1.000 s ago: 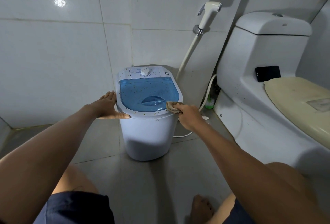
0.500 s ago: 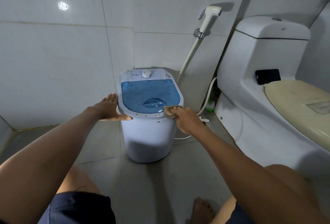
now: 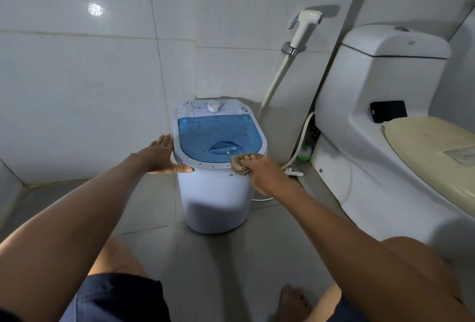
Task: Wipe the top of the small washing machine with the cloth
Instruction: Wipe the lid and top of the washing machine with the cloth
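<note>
The small white washing machine [image 3: 216, 193] stands on the floor in the wall corner. Its blue see-through lid [image 3: 218, 136] and white rim are speckled with brown dirt, and a white dial [image 3: 214, 107] sits on the back panel. My right hand [image 3: 264, 175] grips a tan cloth [image 3: 239, 163] pressed on the front right rim of the lid. My left hand [image 3: 160, 154] lies flat against the machine's left side, fingers spread, thumb along the front rim.
A white toilet [image 3: 380, 105] with a yellowed seat lid fills the right side; a dark phone [image 3: 388, 111] lies on it. A bidet sprayer [image 3: 304, 26] and hose hang on the tiled wall behind. My knees and a bare foot [image 3: 293, 303] are on the grey floor.
My right hand has slid the cloth leftward along the front right rim of the lid. My left hand stays on the machine's left side.
</note>
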